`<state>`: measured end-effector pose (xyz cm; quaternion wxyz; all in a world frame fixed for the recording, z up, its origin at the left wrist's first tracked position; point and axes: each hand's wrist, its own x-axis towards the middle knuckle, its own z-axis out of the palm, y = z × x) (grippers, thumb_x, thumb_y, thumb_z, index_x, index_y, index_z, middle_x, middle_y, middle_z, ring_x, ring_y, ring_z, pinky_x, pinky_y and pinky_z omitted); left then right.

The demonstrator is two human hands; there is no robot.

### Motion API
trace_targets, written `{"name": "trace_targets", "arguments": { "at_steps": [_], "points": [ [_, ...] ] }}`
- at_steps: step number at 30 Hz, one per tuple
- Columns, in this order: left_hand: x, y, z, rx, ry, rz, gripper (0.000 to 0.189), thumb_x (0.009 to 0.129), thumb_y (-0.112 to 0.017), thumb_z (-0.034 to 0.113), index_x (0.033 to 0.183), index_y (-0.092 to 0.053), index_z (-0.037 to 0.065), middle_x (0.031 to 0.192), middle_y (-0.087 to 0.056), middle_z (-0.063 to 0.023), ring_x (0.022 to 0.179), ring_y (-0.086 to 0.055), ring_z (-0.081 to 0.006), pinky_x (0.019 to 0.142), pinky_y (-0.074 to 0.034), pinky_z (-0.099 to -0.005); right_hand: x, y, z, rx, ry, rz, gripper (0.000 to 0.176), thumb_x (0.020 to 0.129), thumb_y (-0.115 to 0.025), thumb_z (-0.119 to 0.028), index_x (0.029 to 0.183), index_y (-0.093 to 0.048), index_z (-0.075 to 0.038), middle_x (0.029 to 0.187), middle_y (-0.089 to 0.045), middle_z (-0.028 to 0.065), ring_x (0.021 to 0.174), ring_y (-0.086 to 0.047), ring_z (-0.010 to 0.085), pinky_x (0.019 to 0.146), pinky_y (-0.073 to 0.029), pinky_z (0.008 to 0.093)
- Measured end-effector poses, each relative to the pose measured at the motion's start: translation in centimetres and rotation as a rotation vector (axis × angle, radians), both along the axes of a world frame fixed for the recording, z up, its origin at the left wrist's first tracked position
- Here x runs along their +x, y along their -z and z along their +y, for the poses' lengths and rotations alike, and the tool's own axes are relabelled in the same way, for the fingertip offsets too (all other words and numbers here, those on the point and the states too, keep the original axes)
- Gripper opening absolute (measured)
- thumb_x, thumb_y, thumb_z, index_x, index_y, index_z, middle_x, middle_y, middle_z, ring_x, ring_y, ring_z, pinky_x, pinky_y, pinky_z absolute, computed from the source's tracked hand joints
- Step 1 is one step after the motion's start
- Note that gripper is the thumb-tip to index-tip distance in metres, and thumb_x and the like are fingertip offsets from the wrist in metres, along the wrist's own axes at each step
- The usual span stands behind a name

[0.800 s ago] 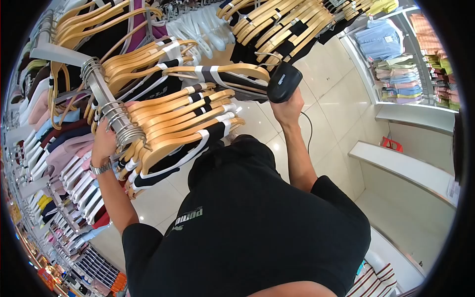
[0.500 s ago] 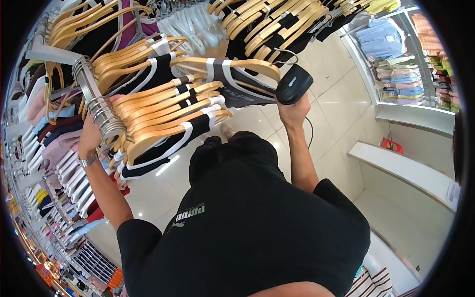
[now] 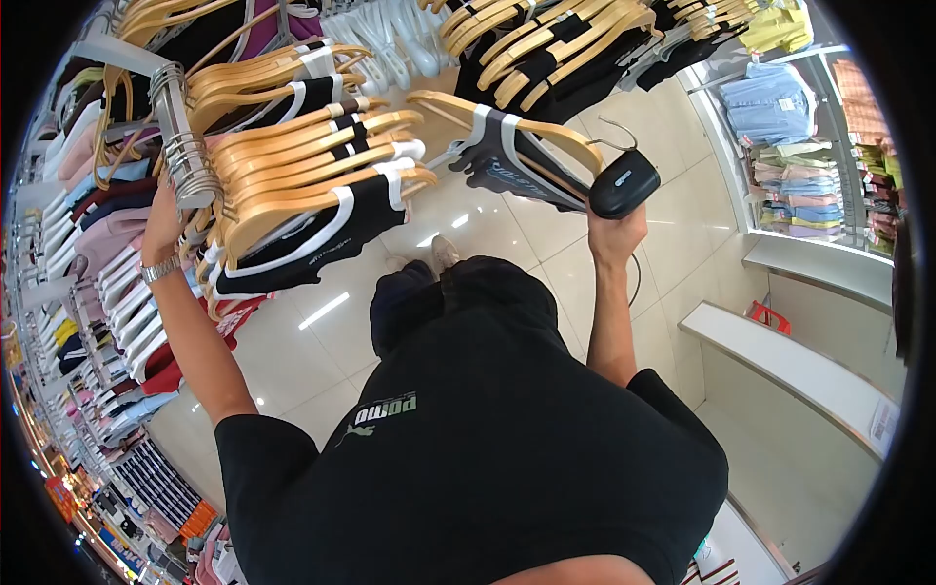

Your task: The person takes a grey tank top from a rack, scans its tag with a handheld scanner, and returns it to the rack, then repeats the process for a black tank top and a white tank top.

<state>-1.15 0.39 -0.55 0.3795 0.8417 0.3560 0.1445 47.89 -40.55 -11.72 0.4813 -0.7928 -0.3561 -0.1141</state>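
Observation:
My right hand (image 3: 616, 234) is closed around a black barcode scanner (image 3: 626, 183), whose cord hangs below it. Against the scanner and hand is a wooden hanger (image 3: 546, 129) with its hook free of any rail. A dark grey and black top with white trim and lettering (image 3: 502, 161) hangs from it; whether the same fingers also grip this hanger is hidden. My left hand (image 3: 164, 222), with a metal watch at the wrist, reaches up beside the rail's end. Its fingers are hidden behind the rail and the packed wooden hangers (image 3: 302, 175) holding black-and-white tops (image 3: 322, 239).
A metal display rail (image 3: 177, 132) carries the hangers. White plastic hangers (image 3: 390, 44) and more wooden hangers (image 3: 556, 49) are at the back. Folded clothes fill a shelf (image 3: 801, 180) on the right, above a white ledge (image 3: 780, 366). Several garments hang along the left.
My right hand has moved right with the scanner, hanger and top, which has come away from the hangers on the rail. My left hand and the rail sit slightly higher in view.

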Motion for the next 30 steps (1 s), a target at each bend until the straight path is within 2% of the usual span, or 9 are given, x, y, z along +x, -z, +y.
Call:
{"name": "trace_targets", "arguments": {
  "at_steps": [3, 7, 9, 11, 13, 17, 19, 25, 30],
  "points": [
    [-0.3, -0.1, -0.7, 0.061, -0.029, -0.006, 0.06, 0.09, -0.072, 0.023, 0.14, -0.048, 0.0, 0.133, -0.059, -0.0104, 0.121, -0.056, -0.0208, 0.106, -0.042, -0.0345, 0.6, -0.3, -2.0, -0.027, 0.035, -0.056, 0.042, 0.071, -0.086, -0.009, 0.107, -0.065, 0.001, 0.096, -0.071, 0.0139, 0.087, -0.07, 0.024, 0.08, -0.054, 0.0335],
    [0.5, -1.2, -1.5, 0.044, 0.019, 0.022, 0.066, 0.088, -0.075, 0.025, 0.142, -0.046, -0.001, 0.134, -0.058, -0.0111, 0.121, -0.054, -0.0226, 0.107, -0.04, -0.0344, 1.2, -1.1, -4.5, -0.048, 0.08, -0.138, 0.043, 0.072, -0.085, -0.011, 0.108, -0.065, -0.001, 0.095, -0.069, 0.0163, 0.086, -0.069, 0.0327, 0.08, -0.054, 0.0379],
    [0.8, -2.3, -2.1, -0.072, -0.041, 0.183, 0.066, 0.086, -0.075, 0.015, 0.143, -0.045, -0.001, 0.135, -0.057, -0.0105, 0.123, -0.053, -0.0208, 0.109, -0.038, -0.0344, 0.9, -2.3, -5.8, -0.057, 0.094, -0.128, 0.047, 0.072, -0.086, -0.013, 0.111, -0.065, 0.0, 0.098, -0.069, 0.0172, 0.088, -0.069, 0.032, 0.081, -0.054, 0.0375],
    [0.2, -1.5, -2.8, -0.234, -0.031, -0.121, 0.063, 0.088, -0.072, 0.01, 0.144, -0.045, -0.001, 0.14, -0.054, -0.0108, 0.129, -0.05, -0.0203, 0.112, -0.035, -0.0341, 0.6, -3.9, -7.0, -0.045, 0.081, -0.138, 0.048, 0.072, -0.086, -0.013, 0.112, -0.064, 0.0, 0.1, -0.069, 0.0164, 0.09, -0.069, 0.0309, 0.083, -0.054, 0.0372],
    [1.2, -2.9, -4.8, -0.226, -0.011, -0.283, 0.061, 0.091, -0.069, 0.009, 0.146, -0.044, -0.001, 0.145, -0.051, -0.0117, 0.137, -0.044, -0.02, 0.115, -0.031, -0.0344, 0.8, -4.7, -8.6, -0.045, 0.068, -0.17, 0.049, 0.072, -0.087, -0.013, 0.114, -0.064, 0.0, 0.102, -0.069, 0.0159, 0.092, -0.069, 0.0296, 0.084, -0.053, 0.0367],
    [0.4, -3.6, -9.2, -0.002, -0.274, -0.518, 0.043, 0.096, -0.062, 0.007, 0.138, -0.053, 0.0, 0.139, -0.057, -0.0127, 0.132, -0.051, -0.0203, 0.112, -0.037, -0.0336, 0.6, -8.2, -11.8, -0.128, 0.037, -0.26, 0.056, 0.072, -0.086, -0.008, 0.122, -0.062, 0.001, 0.112, -0.069, 0.0164, 0.1, -0.069, 0.0292, 0.09, -0.052, 0.0362],
    [-0.1, -3.2, -12.3, 0.158, -0.437, -0.584, 0.029, 0.099, -0.058, 0.007, 0.127, -0.058, -0.001, 0.129, -0.063, -0.0112, 0.122, -0.057, -0.0192, 0.107, -0.041, -0.0339, 0.0, -10.3, -12.8, -0.133, -0.013, -0.196, 0.056, 0.072, -0.086, -0.007, 0.122, -0.062, 0.001, 0.114, -0.069, 0.0166, 0.103, -0.068, 0.0297, 0.092, -0.052, 0.0362],
    [-0.5, -2.6, -20.7, 0.261, -0.427, -0.717, 0.023, 0.097, -0.059, 0.005, 0.119, -0.063, 0.002, 0.119, -0.064, -0.0076, 0.112, -0.06, -0.0175, 0.099, -0.046, -0.0326, -2.5, -14.0, -11.7, -0.183, -0.202, -0.292, 0.051, 0.071, -0.082, -0.004, 0.118, -0.063, 0.0, 0.103, -0.07, 0.0145, 0.092, -0.069, 0.0258, 0.086, -0.052, 0.0351],
    [-0.3, -1.7, -25.6, 0.281, -0.465, -0.603, 0.018, 0.094, -0.063, 0.007, 0.111, -0.066, 0.003, 0.113, -0.065, -0.0085, 0.104, -0.062, -0.0191, 0.093, -0.048, -0.0314, -5.7, -13.6, -7.6, -0.151, -0.378, -0.165, 0.047, 0.07, -0.085, -0.006, 0.112, -0.065, 0.0, 0.097, -0.07, 0.0133, 0.088, -0.069, 0.0245, 0.082, -0.053, 0.0337]
  ]
}}
